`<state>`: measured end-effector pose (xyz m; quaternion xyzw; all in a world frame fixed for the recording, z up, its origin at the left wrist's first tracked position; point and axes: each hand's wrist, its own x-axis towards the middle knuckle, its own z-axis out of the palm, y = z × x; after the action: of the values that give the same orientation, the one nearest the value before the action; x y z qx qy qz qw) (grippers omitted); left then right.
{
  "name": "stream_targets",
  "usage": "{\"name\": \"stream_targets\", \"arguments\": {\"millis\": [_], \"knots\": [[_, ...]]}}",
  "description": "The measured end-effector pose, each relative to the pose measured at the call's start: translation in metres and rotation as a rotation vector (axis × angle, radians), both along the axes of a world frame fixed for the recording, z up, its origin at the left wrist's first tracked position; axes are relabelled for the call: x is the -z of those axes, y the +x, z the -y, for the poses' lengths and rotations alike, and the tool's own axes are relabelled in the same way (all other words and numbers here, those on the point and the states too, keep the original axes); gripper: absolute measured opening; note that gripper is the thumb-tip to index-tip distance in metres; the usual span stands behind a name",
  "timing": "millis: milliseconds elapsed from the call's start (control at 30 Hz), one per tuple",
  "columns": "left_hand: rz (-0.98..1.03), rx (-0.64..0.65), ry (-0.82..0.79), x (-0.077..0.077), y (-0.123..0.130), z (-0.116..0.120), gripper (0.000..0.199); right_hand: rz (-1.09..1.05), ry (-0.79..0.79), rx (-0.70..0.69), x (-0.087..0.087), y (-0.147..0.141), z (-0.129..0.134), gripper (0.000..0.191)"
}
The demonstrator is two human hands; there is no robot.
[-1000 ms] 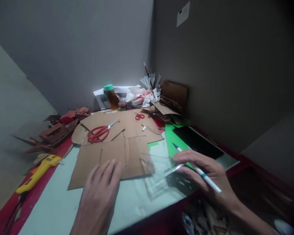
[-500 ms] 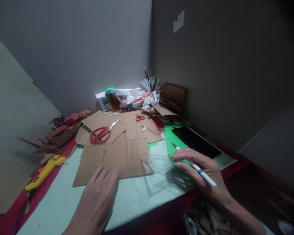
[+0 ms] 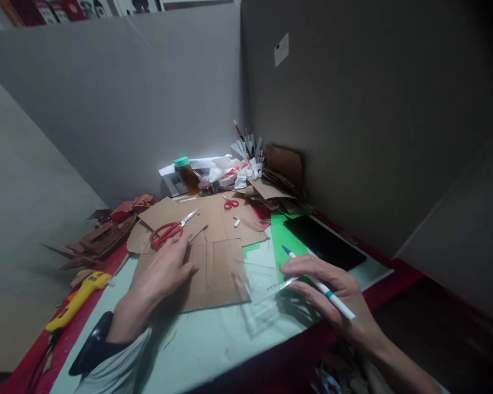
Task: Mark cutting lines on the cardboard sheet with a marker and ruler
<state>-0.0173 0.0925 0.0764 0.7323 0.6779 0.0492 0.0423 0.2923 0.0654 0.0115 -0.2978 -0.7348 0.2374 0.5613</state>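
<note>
- The set square (image 3: 258, 280) is made of clear material; a cut-out is enclosed by its edges, and small dark markings, too small to be read, are borne near the fingers.
- It is positioned at the right edge of the cardboard sheet (image 3: 227, 276), over the pale tabletop (image 3: 213, 342), on which its shadow is cast.
- The set square is clamped between the thumb and fingers of the right hand (image 3: 350, 287).
- The pen (image 3: 336, 300), white with a teal band and a dark blue tip, is carried slantwise in the same hand, tip pointed away.
- The brown cardboard sheet is creased and marked with a dark drawn line.
- The left hand (image 3: 164, 273) is extended above the sheet, thumb and fingers apart; whether the red-handled scissors (image 3: 175, 226) at its fingertips are touched cannot be told.
</note>
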Motion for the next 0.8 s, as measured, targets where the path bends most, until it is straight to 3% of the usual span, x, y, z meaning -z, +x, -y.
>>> {"name": "stream_targets", "arguments": {"millis": [167,367,467,633,733,800], "knots": [[0.031,0.053,-0.049,-0.003,-0.005,0.02,0.055,0.004,0.009,-0.07,-0.002,0.0,0.0,0.018],[0.003,0.133,0.05,0.02,-0.021,0.061,0.046,0.078,-0.04,-0.239,-0.008,-0.003,0.002,0.013],[-0.064,0.187,0.178,0.03,-0.03,0.073,0.045,0.106,-0.072,-0.303,-0.01,-0.006,0.005,0.012],[-0.125,0.195,0.594,0.044,-0.018,0.099,0.048,0.158,-0.13,-0.41,-0.01,-0.013,0.011,0.013],[-0.032,0.303,0.736,0.065,-0.007,0.13,0.054,0.211,-0.147,-0.509,-0.008,-0.017,0.012,0.015],[0.044,0.312,0.704,0.086,-0.004,0.153,0.067,0.254,-0.156,-0.553,-0.008,-0.018,0.011,0.017]]}}
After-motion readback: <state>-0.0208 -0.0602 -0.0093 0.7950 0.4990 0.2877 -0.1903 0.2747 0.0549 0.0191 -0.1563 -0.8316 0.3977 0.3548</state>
